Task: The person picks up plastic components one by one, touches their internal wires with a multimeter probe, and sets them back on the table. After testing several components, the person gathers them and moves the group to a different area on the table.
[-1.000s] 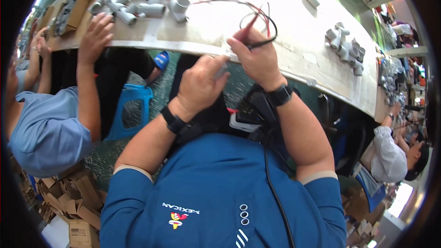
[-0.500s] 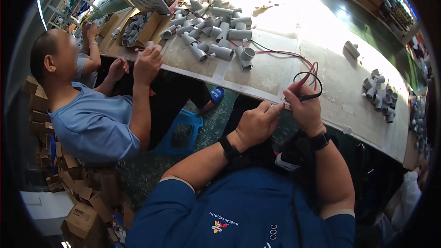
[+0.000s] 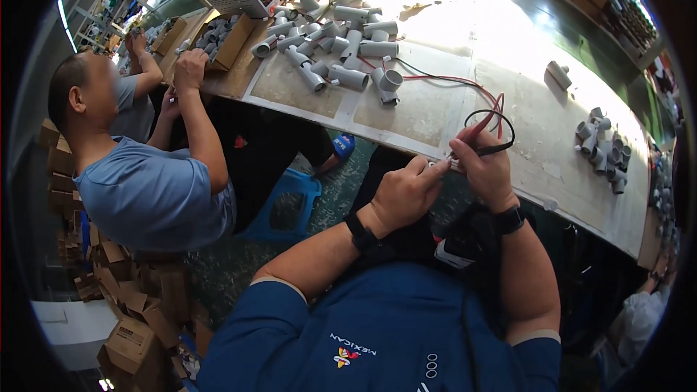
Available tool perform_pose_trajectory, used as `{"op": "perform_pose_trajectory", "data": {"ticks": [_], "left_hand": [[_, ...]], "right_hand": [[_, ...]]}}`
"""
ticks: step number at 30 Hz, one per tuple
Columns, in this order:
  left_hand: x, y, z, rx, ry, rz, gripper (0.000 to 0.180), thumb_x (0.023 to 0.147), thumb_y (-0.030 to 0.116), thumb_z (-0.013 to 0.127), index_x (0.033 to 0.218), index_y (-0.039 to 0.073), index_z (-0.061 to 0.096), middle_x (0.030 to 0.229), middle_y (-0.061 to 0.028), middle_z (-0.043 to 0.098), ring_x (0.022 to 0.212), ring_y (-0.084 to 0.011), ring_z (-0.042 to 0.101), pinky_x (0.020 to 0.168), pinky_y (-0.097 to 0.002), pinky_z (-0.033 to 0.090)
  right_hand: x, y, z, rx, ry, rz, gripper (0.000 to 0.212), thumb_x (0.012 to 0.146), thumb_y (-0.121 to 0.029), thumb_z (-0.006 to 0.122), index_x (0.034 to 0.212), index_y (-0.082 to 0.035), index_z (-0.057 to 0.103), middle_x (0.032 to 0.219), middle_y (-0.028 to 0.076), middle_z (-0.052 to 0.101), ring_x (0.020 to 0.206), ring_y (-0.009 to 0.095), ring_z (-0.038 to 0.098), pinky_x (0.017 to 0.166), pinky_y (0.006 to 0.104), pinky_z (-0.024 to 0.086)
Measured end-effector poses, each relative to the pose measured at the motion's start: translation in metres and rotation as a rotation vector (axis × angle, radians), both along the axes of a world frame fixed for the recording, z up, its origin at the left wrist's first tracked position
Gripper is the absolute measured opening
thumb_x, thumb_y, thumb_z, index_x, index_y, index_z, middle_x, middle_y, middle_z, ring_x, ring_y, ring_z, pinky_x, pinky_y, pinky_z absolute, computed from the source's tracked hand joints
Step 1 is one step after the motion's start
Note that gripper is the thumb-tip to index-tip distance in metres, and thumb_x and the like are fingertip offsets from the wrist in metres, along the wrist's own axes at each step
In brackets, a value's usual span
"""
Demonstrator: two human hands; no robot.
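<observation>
At the bench edge, left hand (image 3: pixel 401 192), right hand (image 3: pixel 485 167) pinching indistinct small part, red-black leads (image 3: pixel 488 120).

A thin red probe (image 3: pixel 473 133) and a thin black probe (image 3: pixel 488 150) are held together at the near edge of the desk (image 3: pixel 435 112). Their tips are pointed at a small white part (image 3: pixel 451 164). Red and black wires (image 3: pixel 501 112) are looped above them.

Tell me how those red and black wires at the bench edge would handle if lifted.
The red and black wires curl in loose loops, so they would probably droop and flop. They look thin, likely light. They trail toward the grey pipe fittings, so pulling might drag or snag there.
</observation>
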State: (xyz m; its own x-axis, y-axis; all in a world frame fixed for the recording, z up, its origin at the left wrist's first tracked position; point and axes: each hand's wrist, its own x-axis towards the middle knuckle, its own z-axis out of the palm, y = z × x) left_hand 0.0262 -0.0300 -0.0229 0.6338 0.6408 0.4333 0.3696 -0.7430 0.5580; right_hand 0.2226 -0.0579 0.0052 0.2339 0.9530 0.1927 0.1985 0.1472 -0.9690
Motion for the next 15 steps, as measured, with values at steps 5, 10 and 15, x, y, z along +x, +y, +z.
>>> {"op": "perform_pose_trajectory", "data": {"ticks": [5,10,15], "left_hand": [[-0.001,0.0002,0.001,-0.009,0.005,-0.001,0.046,0.088,0.011,0.077,0.133,0.013,0.068,0.093,-0.0094,0.064,0.071,-0.0323,0.069,0.06,-0.0419,0.058],[0.0001,0.0008,-0.0004,-0.016,-0.003,0.003,0.046,0.088,0.011,0.077,0.133,0.013,0.068,0.095,-0.0095,0.065,0.072,-0.0328,0.07,0.061,-0.0415,0.059],[-0.0012,0.001,0.0017,-0.025,0.011,0.002,0.046,0.088,0.012,0.077,0.133,0.013,0.067,0.095,-0.0094,0.065,0.073,-0.033,0.07,0.062,-0.0417,0.059]], "right_hand": [[-0.0008,-0.0006,0.005,-0.01,-0.011,0.008,0.009,0.097,-0.008,0.075,0.097,-0.002,0.068,0.078,0.004,0.068,0.071,0.01,0.062,0.064,0.028,0.049],[-0.0031,0.0016,0.0044,0.014,-0.114,-0.014,0.011,0.097,-0.01,0.075,0.096,-0.002,0.068,0.077,0.005,0.068,0.069,0.012,0.063,0.064,0.0289,0.049],[-0.0035,0.0042,0.0019,0.039,-0.128,-0.012,0.011,0.098,-0.012,0.075,0.099,-0.003,0.068,0.076,0.004,0.068,0.067,0.011,0.062,0.06,0.0287,0.048]]}}
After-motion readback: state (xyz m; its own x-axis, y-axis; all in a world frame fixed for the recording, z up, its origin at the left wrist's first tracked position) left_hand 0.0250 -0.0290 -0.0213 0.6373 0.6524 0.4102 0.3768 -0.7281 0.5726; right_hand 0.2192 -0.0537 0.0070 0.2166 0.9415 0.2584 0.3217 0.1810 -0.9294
